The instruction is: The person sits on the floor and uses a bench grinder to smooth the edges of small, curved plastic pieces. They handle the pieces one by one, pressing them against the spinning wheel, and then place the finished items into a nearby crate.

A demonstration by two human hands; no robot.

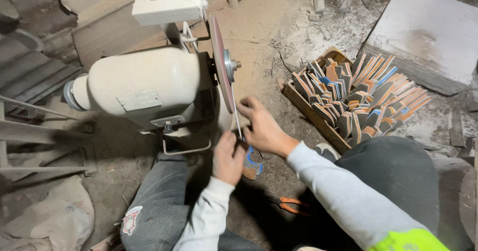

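Nearest to us, between our knees, a pair of orange-handled pliers (291,205) lies on the dusty floor (114,156). Just beyond it our left hand (229,157) is clenched around the lower end of a thin blade (238,119), and just below that hand a flat piece with a blue edge (253,164) shows; we cannot tell whether the blade and that piece are one thing. Our right hand (263,127) grasps the blade from the right side, fingers curled over its upper part, steadying it.

The blade stands nearly upright, its tip touching the rim of the reddish grinding wheel (221,62), which is mounted on the cream-coloured motor (144,81) to the left.

To grind well here, we judge that both hands should keep the blade at one steady angle, press lightly, and stay clear of the wheel's rim, the right fingers being quite near it.

Farther right, a wooden crate (311,116) holds many flat pieces (363,99) in grey, orange and blue, stacked on edge. Farthest off, a pale slab (428,32) lies on the ground.
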